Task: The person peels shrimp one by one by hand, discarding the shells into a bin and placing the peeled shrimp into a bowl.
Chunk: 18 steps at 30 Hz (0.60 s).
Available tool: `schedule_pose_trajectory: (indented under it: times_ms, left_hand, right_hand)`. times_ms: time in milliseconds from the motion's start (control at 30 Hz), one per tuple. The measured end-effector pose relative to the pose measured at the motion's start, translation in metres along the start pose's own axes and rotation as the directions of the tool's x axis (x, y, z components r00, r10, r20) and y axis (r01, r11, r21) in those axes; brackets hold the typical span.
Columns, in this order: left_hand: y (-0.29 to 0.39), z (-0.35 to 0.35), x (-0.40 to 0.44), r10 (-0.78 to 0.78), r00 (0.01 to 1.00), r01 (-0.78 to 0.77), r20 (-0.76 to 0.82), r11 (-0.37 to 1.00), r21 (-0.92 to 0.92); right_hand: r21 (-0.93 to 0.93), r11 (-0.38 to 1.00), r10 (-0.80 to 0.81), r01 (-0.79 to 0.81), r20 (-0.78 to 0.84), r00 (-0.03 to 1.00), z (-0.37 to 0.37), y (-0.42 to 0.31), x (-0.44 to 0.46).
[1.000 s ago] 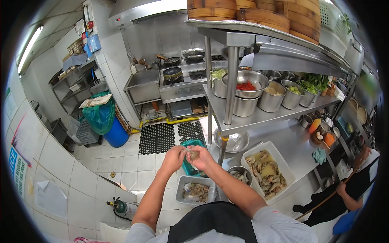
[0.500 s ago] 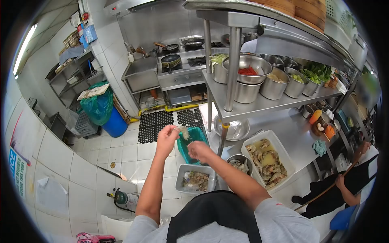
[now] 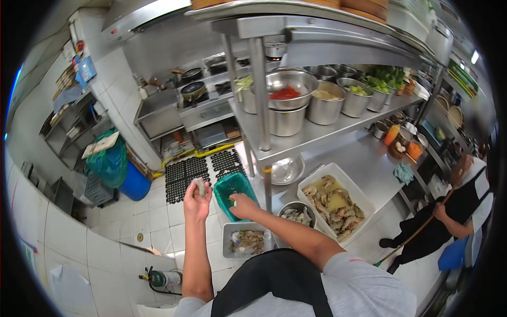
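A greyish shrimp (image 3: 199,187) is pinched in the raised fingers of my left hand (image 3: 196,205), left of a teal basket (image 3: 247,185). My right hand (image 3: 243,206) is over the basket's near side, its fingers closed and pointing down. What they hold, if anything, is too small to make out. Just below the basket, a pale grey tub (image 3: 227,243) holds several shrimp and some clear plastic. To the right, a metal bowl (image 3: 313,224) contains more grey shrimp.
A white tub (image 3: 368,196) of brownish shellfish in yellowish liquid stands on the steel counter (image 3: 364,153). A shelf post (image 3: 260,95) rises beside the basket. At right, a person (image 3: 454,211) holds a long wooden handle (image 3: 422,235). A fire extinguisher (image 3: 161,279) stands lower left.
My left hand has moved away from my right, carrying the shrimp left of the basket. My right hand has dropped lower over the basket. The camera view has turned rightward.
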<state>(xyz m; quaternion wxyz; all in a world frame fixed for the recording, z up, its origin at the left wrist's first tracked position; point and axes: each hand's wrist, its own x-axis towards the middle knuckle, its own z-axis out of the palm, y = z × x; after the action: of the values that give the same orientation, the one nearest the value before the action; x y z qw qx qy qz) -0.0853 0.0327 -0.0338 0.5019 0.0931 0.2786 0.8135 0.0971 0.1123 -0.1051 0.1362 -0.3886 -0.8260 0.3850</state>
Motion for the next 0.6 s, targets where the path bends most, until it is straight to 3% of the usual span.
schedule_pose_trajectory:
  times_ms: [100,200,300,367,467,500,600]
  left_hand:
    - [-0.016,-0.002,-0.010,-0.015,1.000,0.022,-0.027,0.962,0.271]
    - [-0.026,-0.029,-0.013,-0.115,0.990,0.140,-0.082,0.874,0.465]
    - [-0.032,-0.052,-0.016,-0.226,0.974,0.170,0.002,0.738,0.653]
    - [-0.032,-0.046,-0.022,-0.297,0.954,0.179,0.036,0.663,0.727]
    - [-0.028,-0.039,-0.024,-0.386,0.918,0.184,0.088,0.614,0.768]
    - [-0.026,-0.037,-0.024,-0.402,0.911,0.187,0.096,0.609,0.771]
    - [-0.022,-0.033,-0.022,-0.380,0.921,0.198,0.086,0.647,0.736]
  right_hand:
    - [0.080,0.995,-0.056,0.065,-0.115,0.992,-0.006,-0.002,0.008]
    - [0.166,0.979,-0.092,0.121,-0.175,0.980,-0.011,-0.007,0.018]
    - [0.221,0.958,-0.144,0.182,-0.175,0.974,-0.024,-0.022,0.016]
    - [0.226,0.955,-0.161,0.191,-0.144,0.976,-0.028,-0.024,0.018]
    - [0.091,0.991,-0.107,0.100,0.074,0.991,-0.049,-0.038,0.009]
    - [0.200,0.978,-0.075,0.056,0.090,0.993,-0.048,-0.036,0.010]
    - [0.316,0.938,-0.153,0.146,-0.002,0.988,-0.046,-0.031,0.009]
